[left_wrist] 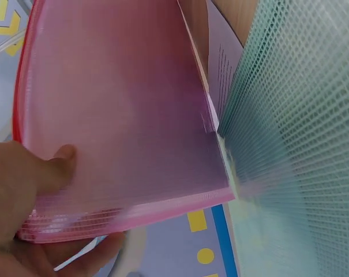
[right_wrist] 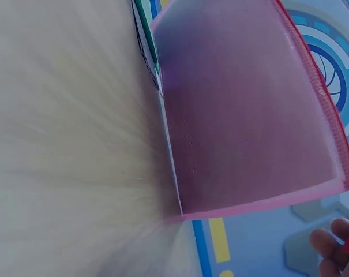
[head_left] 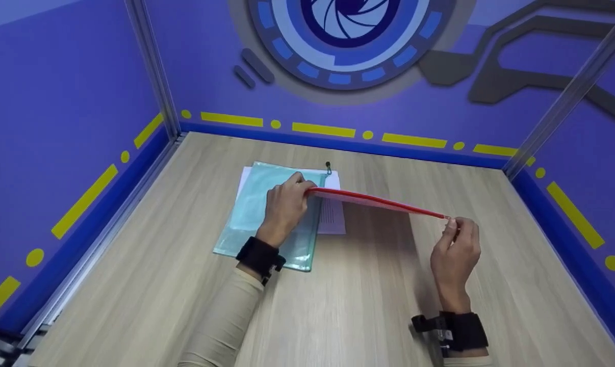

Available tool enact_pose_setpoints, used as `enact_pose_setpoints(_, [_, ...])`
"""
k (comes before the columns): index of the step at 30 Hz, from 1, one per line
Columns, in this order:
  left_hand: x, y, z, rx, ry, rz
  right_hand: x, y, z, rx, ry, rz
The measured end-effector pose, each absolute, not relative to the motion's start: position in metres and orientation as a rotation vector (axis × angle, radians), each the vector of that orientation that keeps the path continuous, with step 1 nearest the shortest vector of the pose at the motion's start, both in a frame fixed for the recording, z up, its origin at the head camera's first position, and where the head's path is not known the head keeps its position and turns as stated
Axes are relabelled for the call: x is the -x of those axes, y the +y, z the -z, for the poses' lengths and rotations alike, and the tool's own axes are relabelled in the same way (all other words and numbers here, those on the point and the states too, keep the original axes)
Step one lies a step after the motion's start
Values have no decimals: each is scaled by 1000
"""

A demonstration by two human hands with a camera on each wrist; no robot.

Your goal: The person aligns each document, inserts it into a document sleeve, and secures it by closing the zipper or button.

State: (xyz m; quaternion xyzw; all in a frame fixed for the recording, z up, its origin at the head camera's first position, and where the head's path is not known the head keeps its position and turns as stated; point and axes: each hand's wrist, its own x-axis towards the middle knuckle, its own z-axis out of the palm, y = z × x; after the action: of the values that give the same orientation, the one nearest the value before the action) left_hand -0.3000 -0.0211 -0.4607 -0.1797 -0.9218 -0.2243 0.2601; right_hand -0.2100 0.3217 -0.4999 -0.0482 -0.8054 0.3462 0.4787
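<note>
Both hands hold a pink mesh zip pouch (head_left: 379,200) with a red zip edge on top, standing on edge above the table. My left hand (head_left: 286,204) pinches its top left corner, thumb on the near face in the left wrist view. At the opposite top corner, my right hand (head_left: 455,252) pinches the end of the zip edge; a small red piece shows between its fingers (right_wrist: 327,245) in the right wrist view. Beneath the left hand lies a teal mesh zip pouch (head_left: 251,219), over a white printed sheet (head_left: 333,219) that sticks out on its right.
The wooden table (head_left: 358,316) is enclosed by blue patterned panels (head_left: 73,112) at the back and sides, with metal posts at the corners. A dark zip pull (head_left: 328,166) stands out at the teal pouch's far right corner.
</note>
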Motion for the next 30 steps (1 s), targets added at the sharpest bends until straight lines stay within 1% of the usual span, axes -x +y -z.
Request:
enact_pose_setpoints(7, [301,-17,459,469,-2304,763,210,325,496,137,-1856,-919])
enact_pose_setpoints(13, [302,-15,455,494,-2158,1165,209,321,499,156,-1950,-1189])
enact_pose_setpoints(16, [299,-10,454,574,-2120,1484,208,315,501,63,-2084,-1402])
enact_pose_setpoints(19, [293,-3,456,658,-2095,1857,208,309,501,-97,-2196,-1629])
enact_pose_setpoints(22, [286,6,459,679,-2100,2122,208,304,499,-222,-2175,-1811])
enact_pose_setpoints(25, [282,16,464,656,-2151,2189,206,302,496,-192,-2041,-1880])
enact_pose_setpoints(30, [274,29,472,681,-2385,2043,205,306,492,5,-1969,-1678])
